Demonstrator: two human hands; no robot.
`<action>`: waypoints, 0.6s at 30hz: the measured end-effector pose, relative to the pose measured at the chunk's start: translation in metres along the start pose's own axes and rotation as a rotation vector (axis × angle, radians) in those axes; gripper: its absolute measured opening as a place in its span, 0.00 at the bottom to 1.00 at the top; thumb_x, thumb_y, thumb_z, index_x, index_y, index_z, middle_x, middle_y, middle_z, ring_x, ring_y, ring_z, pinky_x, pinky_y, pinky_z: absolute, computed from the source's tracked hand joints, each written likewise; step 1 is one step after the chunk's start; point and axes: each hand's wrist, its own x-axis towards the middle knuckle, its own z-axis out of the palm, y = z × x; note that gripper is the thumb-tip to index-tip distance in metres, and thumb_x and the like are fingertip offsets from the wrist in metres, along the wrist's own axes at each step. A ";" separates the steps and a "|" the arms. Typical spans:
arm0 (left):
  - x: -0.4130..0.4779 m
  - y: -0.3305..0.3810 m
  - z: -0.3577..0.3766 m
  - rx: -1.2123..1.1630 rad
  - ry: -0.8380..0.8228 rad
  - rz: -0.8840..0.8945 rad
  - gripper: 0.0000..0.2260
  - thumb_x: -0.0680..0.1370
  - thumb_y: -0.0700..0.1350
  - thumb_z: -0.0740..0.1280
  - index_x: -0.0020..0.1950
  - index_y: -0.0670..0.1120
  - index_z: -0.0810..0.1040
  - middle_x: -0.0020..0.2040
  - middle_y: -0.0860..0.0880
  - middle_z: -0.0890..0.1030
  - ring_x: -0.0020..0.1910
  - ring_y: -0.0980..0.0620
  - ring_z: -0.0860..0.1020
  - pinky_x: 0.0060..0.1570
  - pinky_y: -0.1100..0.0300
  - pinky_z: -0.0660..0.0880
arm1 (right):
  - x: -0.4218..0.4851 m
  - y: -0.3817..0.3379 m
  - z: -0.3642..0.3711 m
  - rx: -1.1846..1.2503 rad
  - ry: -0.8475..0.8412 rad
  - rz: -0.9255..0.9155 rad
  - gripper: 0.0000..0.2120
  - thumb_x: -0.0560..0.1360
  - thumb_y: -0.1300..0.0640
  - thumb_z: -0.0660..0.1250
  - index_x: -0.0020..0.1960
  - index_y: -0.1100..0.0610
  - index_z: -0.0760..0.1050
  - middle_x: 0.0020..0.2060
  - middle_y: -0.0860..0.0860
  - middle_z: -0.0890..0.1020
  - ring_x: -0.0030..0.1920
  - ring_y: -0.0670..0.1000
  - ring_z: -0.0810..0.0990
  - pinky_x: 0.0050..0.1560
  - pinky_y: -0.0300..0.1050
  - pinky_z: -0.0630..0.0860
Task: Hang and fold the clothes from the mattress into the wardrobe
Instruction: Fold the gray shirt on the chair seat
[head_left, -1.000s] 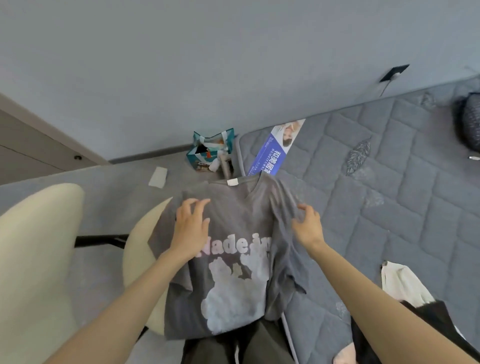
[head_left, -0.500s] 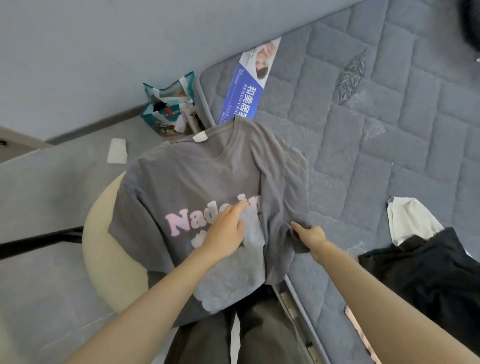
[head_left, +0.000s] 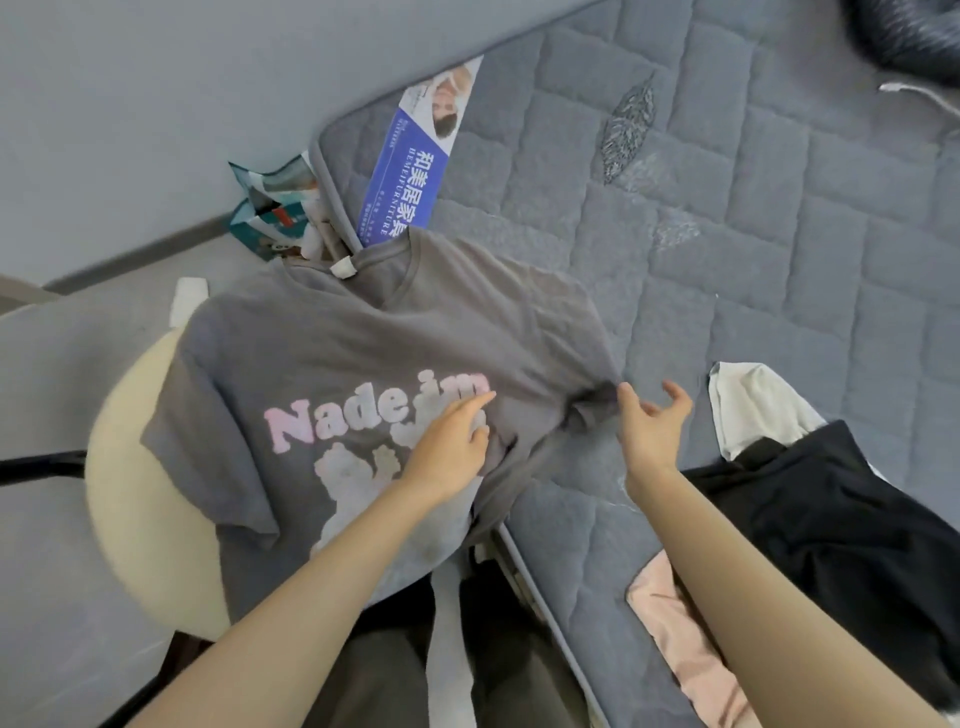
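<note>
Grey T-shirt (head_left: 363, 353) lies unfolded across the cream stool (head_left: 140, 493) and mattress (head_left: 779, 234) edge, left hand (head_left: 447, 447) flat on its lettering, right hand (head_left: 649, 431) loosely spread beside a sleeve, and 3 others (black garment (head_left: 831, 519), white garment (head_left: 753, 405), pink garment (head_left: 680, 639)) wait on the mattress: seemingly barely begun.

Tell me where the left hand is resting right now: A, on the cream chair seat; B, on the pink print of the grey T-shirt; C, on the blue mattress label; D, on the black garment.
B: the left hand lies with straight fingers on the grey T-shirt, fingertips at the pink lettering.
</note>
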 end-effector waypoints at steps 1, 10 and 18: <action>-0.006 -0.003 0.007 0.005 0.024 -0.013 0.19 0.81 0.40 0.58 0.72 0.48 0.67 0.72 0.50 0.68 0.70 0.51 0.67 0.68 0.58 0.62 | 0.003 0.015 -0.003 -0.058 -0.039 0.103 0.24 0.76 0.49 0.67 0.67 0.56 0.64 0.50 0.51 0.75 0.53 0.53 0.75 0.59 0.51 0.74; -0.072 -0.045 0.062 0.168 0.265 -0.017 0.23 0.77 0.40 0.66 0.71 0.49 0.67 0.66 0.53 0.69 0.66 0.53 0.66 0.65 0.64 0.60 | -0.026 0.095 0.029 -0.418 -0.530 0.085 0.10 0.75 0.50 0.68 0.40 0.55 0.77 0.35 0.49 0.79 0.35 0.46 0.73 0.41 0.40 0.71; -0.083 -0.068 0.066 0.144 0.172 0.041 0.31 0.78 0.31 0.58 0.77 0.50 0.54 0.76 0.56 0.55 0.76 0.57 0.52 0.75 0.61 0.49 | -0.056 0.108 0.013 -0.376 -0.591 -0.259 0.06 0.81 0.61 0.56 0.45 0.57 0.66 0.35 0.48 0.73 0.37 0.46 0.72 0.39 0.39 0.69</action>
